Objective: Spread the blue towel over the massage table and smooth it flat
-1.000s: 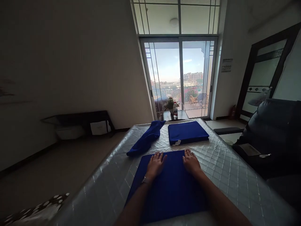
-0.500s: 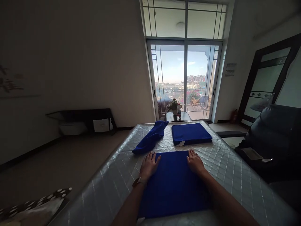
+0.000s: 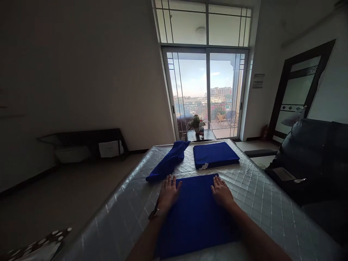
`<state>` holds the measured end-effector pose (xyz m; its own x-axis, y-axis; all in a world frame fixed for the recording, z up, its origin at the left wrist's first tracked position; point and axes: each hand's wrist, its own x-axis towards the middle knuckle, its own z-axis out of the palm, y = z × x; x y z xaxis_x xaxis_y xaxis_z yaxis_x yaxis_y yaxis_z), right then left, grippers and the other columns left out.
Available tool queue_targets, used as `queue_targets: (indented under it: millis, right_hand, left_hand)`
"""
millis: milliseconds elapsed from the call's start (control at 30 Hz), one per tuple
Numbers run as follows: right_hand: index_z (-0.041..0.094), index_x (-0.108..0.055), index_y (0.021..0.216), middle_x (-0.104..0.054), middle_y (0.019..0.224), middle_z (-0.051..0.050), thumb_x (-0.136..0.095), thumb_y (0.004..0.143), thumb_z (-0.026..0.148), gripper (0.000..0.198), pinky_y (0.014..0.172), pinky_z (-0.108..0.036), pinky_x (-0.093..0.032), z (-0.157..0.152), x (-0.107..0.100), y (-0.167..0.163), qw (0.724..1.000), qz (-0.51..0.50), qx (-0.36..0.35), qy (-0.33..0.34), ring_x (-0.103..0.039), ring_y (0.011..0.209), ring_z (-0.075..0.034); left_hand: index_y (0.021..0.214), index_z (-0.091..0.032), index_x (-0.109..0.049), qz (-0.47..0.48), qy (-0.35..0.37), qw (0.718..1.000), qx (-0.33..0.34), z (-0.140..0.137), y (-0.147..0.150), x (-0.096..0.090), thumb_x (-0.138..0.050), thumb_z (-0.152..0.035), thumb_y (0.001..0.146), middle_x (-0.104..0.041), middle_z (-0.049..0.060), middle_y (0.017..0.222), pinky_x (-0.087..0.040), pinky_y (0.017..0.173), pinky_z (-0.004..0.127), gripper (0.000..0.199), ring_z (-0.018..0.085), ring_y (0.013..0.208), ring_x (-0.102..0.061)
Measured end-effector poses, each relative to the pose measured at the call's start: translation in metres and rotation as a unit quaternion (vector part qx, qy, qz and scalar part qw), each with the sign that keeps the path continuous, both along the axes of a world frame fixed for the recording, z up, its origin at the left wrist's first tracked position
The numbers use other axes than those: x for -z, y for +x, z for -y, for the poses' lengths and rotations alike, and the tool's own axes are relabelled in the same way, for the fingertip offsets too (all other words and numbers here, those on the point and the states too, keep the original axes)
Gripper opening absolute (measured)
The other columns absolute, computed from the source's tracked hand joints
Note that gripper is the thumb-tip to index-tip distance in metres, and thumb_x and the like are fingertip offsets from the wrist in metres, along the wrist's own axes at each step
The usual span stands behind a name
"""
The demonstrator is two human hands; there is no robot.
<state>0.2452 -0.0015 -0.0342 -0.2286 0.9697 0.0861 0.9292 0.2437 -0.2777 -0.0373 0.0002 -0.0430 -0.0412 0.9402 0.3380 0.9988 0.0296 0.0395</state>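
Quilted, plastic-wrapped mattress (image 3: pixel 261 203) filling the near half of the scene, glossy and slick-looking. Beyond it, a sliding glass door (image 3: pixel 206 94) bright with daylight; dark armchair (image 3: pixel 312 156) at the right, low dark shelf (image 3: pixel 84 143) against the left wall.

On the mattress, near centre: a flat blue cloth (image 3: pixel 195 214), folded into a broad rectangle, lying square under both hands. Left hand (image 3: pixel 169 192) pressed flat on its far-left corner, fingers spread and released, partly overhanging the cloth's left edge onto the mattress. Right hand (image 3: pixel 221 191) flat on the far-right part, fingers likewise extended, clenching nothing — palms down, no grip on the fabric.

Farther off, a second folded blue cloth (image 3: pixel 216 154), neat, with a small white tag at its near edge. To its left, a crumpled blue cloth (image 3: pixel 168 161), unfolded, its near end just beside the left hand.

Risks, as a judgement: slick plastic under the cloth — a sideways push from flat palms could slide the whole fold instead of smoothing it, skewing the edges. Left hand close to the crumpled cloth; a wide sweep could drag it in.

Containers: none on the mattress. On the small far table (image 3: pixel 200 135), a potted plant (image 3: pixel 195 122) and a bottle (image 3: pixel 201 127), contents too small to tell.
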Motion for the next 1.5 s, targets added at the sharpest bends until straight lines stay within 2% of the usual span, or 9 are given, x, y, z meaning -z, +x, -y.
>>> queue_targets:
  millis: [167, 267, 367, 500, 700, 867, 1100, 1267, 1500]
  right_hand:
    - [0.004, -0.024, 0.156, -0.020, 0.164, -0.013, -0.021, 0.100, 0.038, 0.065, 0.123, -0.038, -0.012, -0.003, 0.004, 0.002, 1.000, 0.005, -0.002, 0.007, -0.011, 0.154, -0.020]
    - [0.004, -0.023, 0.156, -0.018, 0.165, -0.014, -0.029, 0.097, 0.030, 0.065, 0.123, -0.038, -0.013, -0.004, 0.008, 0.006, 0.999, 0.027, -0.025, 0.017, -0.012, 0.154, -0.021]
    - [0.004, -0.023, 0.156, -0.018, 0.164, -0.014, -0.030, 0.096, 0.027, 0.065, 0.123, -0.038, -0.013, -0.004, 0.010, 0.007, 0.998, 0.036, -0.034, 0.024, -0.013, 0.154, -0.021]
    - [0.004, -0.024, 0.156, -0.021, 0.164, -0.014, -0.021, 0.100, 0.035, 0.064, 0.123, -0.038, -0.013, -0.004, 0.007, 0.005, 1.000, 0.010, -0.016, 0.014, -0.012, 0.154, -0.021]
    - [0.005, -0.025, 0.156, -0.021, 0.164, -0.013, -0.018, 0.100, 0.040, 0.066, 0.124, -0.038, -0.011, -0.003, 0.003, 0.003, 1.000, -0.011, -0.007, 0.006, -0.012, 0.153, -0.020]
    - [0.004, -0.027, 0.155, -0.023, 0.164, -0.013, -0.019, 0.100, 0.040, 0.066, 0.124, -0.038, -0.012, -0.002, 0.004, 0.003, 1.000, -0.007, -0.002, 0.016, -0.014, 0.153, -0.021]
    - [0.003, -0.030, 0.154, -0.026, 0.162, -0.014, -0.020, 0.100, 0.033, 0.062, 0.124, -0.039, -0.015, 0.005, -0.006, 0.000, 0.999, 0.025, 0.002, 0.044, -0.016, 0.153, -0.021]
    - [0.004, -0.032, 0.153, -0.026, 0.162, -0.014, -0.021, 0.100, 0.033, 0.062, 0.124, -0.041, -0.015, 0.024, -0.013, 0.000, 0.997, 0.053, -0.015, 0.049, -0.017, 0.152, -0.022]
    - [0.006, -0.027, 0.155, -0.022, 0.163, -0.012, -0.020, 0.101, 0.040, 0.065, 0.124, -0.040, -0.015, 0.052, 0.002, 0.008, 1.000, 0.021, 0.011, 0.019, -0.014, 0.153, -0.021]
  left_hand:
    - [0.151, -0.015, -0.039, 0.027, -0.014, 0.982, 0.185, 0.005, 0.099, -0.003, -0.021, -0.046, 0.103, -0.041, 0.015, 0.158, -0.030, 0.121, 0.048, 0.060, 0.027, 0.151, -0.028]
    - [0.152, -0.017, -0.036, 0.048, -0.020, 0.973, 0.226, 0.007, 0.151, 0.001, -0.020, -0.051, 0.103, -0.040, 0.013, 0.159, -0.031, 0.121, 0.046, 0.062, 0.025, 0.150, -0.030]
    - [0.153, -0.017, -0.036, 0.073, -0.030, 0.968, 0.237, 0.009, 0.165, 0.004, -0.014, -0.050, 0.103, -0.042, 0.014, 0.158, -0.031, 0.121, 0.049, 0.063, 0.025, 0.149, -0.032]
    - [0.152, -0.015, -0.037, 0.054, -0.053, 0.977, 0.201, 0.011, 0.130, 0.008, -0.016, -0.055, 0.102, -0.038, 0.015, 0.159, -0.028, 0.122, 0.050, 0.068, 0.027, 0.150, -0.029]
    - [0.153, -0.025, -0.034, -0.017, -0.063, 0.988, 0.137, 0.017, 0.029, 0.019, -0.025, -0.042, 0.103, -0.037, 0.010, 0.161, -0.030, 0.119, 0.054, 0.054, 0.027, 0.151, -0.028]
    - [0.153, -0.021, -0.036, -0.021, -0.046, 0.996, 0.078, 0.032, -0.033, 0.027, -0.029, -0.039, 0.102, -0.040, 0.012, 0.158, -0.032, 0.118, 0.055, 0.055, 0.031, 0.149, -0.031]
    - [0.151, -0.007, -0.036, 0.035, -0.057, 0.998, 0.022, 0.040, -0.031, 0.019, -0.023, -0.056, 0.100, -0.033, 0.020, 0.160, -0.029, 0.121, 0.051, 0.072, 0.030, 0.150, -0.028]
    - [0.151, -0.013, -0.040, 0.010, -0.026, 0.999, 0.032, 0.038, -0.031, 0.026, -0.026, -0.054, 0.100, -0.040, 0.018, 0.157, -0.032, 0.118, 0.053, 0.066, 0.030, 0.148, -0.033]
    - [0.151, -0.018, -0.041, -0.049, -0.056, 0.997, 0.031, 0.039, -0.035, 0.022, -0.026, -0.049, 0.101, -0.039, 0.013, 0.159, -0.032, 0.119, 0.049, 0.060, 0.029, 0.149, -0.031]
